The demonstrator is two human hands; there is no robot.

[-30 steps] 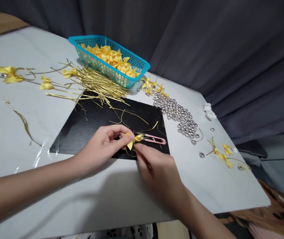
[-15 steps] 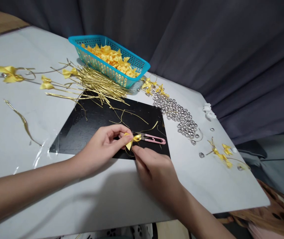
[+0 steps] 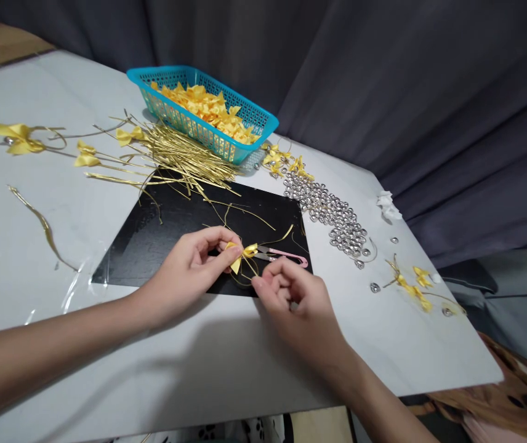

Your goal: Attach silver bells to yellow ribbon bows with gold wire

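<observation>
My left hand (image 3: 203,258) pinches a small yellow ribbon bow (image 3: 249,250) between thumb and fingers, above the black board (image 3: 152,246). A thin gold cord (image 3: 249,268) hangs from the bow in a loop. The thumb and forefinger of my right hand (image 3: 293,292) are closed on that cord, just below and right of the bow. Behind my right fingers, pink-handled thread snips (image 3: 286,254) lie on the board, partly covered. Loose gold strands (image 3: 245,212) are scattered over the board beyond my hands.
A turquoise basket (image 3: 270,126) of yellow bows stands at the back. Before it lies a bundle of gold cords (image 3: 185,154). Silver beads (image 3: 325,209) are heaped on the right. Bows on cords lie left (image 3: 18,138) and right (image 3: 411,289) on the white table (image 3: 226,363).
My right hand has drawn back from the bow, slightly right, and its fingers now pinch the cord apart from the ribbon. My left hand keeps its hold nearly in place.
</observation>
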